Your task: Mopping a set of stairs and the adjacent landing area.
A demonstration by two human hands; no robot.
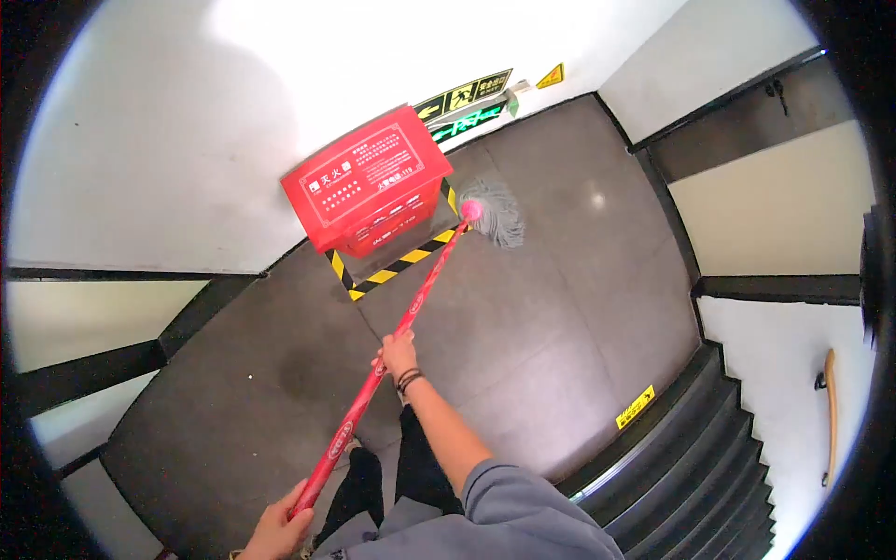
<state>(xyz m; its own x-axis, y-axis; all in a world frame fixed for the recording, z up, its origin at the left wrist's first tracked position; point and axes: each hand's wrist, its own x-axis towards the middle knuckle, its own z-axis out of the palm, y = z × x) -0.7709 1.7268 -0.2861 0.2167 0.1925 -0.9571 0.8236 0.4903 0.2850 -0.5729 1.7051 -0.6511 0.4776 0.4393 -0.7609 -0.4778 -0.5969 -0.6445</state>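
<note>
A string mop with a red handle (426,285) slants across the view, away from my body. My left hand (281,521) grips the top end of the handle, low in the picture. Farther down the shaft, my right hand (398,355) is wrapped around it; dark bands circle that wrist. The grey mop head (498,213), joined by a pink socket (472,210), lies spread on the grey tiled floor (532,308). It rests just right of the yellow-and-black striped floor tape (409,257).
A red fire extinguisher box (367,178) stands against the white wall (161,140) inside the tape. Lit exit signs (465,120) sit low on that wall. Dark stairs (672,448) descend at lower right, with a yellow warning sticker (635,407) at their edge and a wooden handrail (831,413) beyond.
</note>
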